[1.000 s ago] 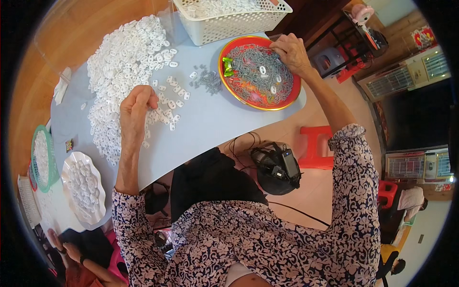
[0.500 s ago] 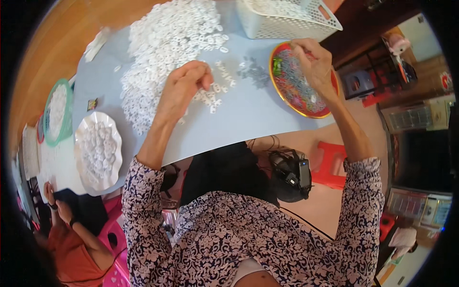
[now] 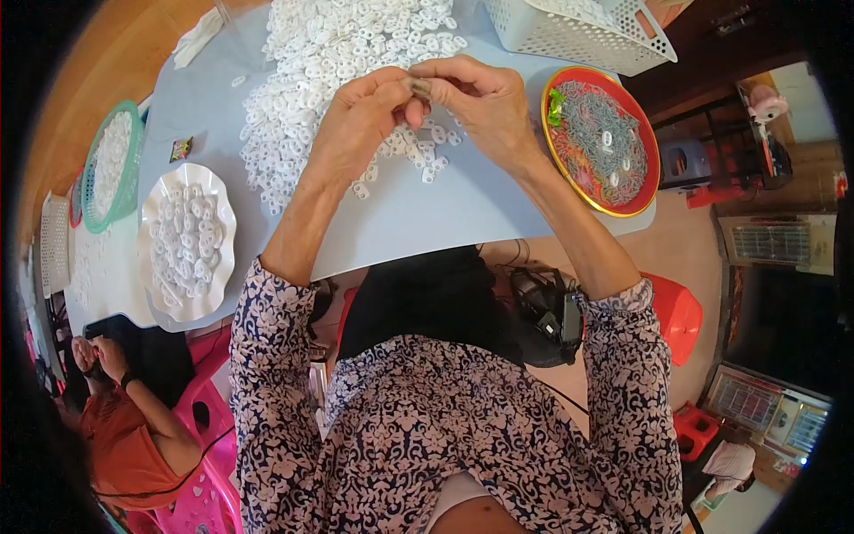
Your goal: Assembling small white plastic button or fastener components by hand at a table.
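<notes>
Over the table my left hand [image 3: 360,111] and my right hand [image 3: 485,102] meet fingertip to fingertip, both pinched closed. What lies between the fingertips is too small and hidden to make out. Beneath and beyond them spreads a big heap of small white plastic pieces with holes [image 3: 307,89], a few strays lying at its near edge. To the right of my right hand stands a red bowl with a gold rim [image 3: 647,182], holding many thin grey and pinkish pieces [image 3: 598,133] and a few white ones. A white scalloped dish [image 3: 222,276] of white pieces sits left of my left arm.
A white perforated basket [image 3: 569,44] stands at the far right of the table. On the left are a green basket [image 3: 133,169] of white pieces and a small wrapped packet [image 3: 181,149]. Another person in orange [image 3: 133,445] sits at lower left. Red stools [image 3: 672,316] stand at right.
My right hand has left the red bowl and moved left to meet my left hand, which has shifted slightly up and right. The whole view has shifted a little.
</notes>
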Available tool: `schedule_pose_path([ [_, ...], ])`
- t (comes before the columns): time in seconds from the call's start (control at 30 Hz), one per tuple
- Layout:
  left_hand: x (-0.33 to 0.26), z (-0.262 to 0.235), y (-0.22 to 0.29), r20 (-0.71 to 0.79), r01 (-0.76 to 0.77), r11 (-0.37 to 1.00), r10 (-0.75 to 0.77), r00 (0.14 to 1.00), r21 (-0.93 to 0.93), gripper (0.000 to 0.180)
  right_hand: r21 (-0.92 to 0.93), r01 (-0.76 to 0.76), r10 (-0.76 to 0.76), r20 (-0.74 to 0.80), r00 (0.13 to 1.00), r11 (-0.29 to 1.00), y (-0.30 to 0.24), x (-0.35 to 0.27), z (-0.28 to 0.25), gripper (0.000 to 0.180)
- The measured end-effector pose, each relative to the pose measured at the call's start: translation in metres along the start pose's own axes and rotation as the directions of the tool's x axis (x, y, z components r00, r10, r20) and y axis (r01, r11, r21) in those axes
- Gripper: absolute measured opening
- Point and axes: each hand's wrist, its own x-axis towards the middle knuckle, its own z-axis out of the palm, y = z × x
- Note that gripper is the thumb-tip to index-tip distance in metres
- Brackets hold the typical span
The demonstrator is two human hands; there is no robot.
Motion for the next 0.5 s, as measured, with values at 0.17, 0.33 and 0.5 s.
schedule_pose_path([
  [0.17,0.0,-0.001,-0.004,-0.026,0.033,0.997,-0.032,0.999,0.075,0.021,-0.022,-0.008,0.01,0.046,0.999,1.0,0.006,-0.001,-0.006,0.011],
  [0.33,0.001,0.005,-0.006,-0.073,0.053,0.976,-0.038,0.997,0.209,0.023,-0.237,-0.004,-0.026,-0.124,0.992,0.972,0.011,-0.01,-0.008,0.007],
  [0.5,0.001,-0.006,0.008,-0.219,-0.041,0.725,0.261,0.94,0.688,0.023,-0.231,-0.066,0.015,-0.214,0.977,0.971,0.014,-0.043,-0.013,0.007],
])
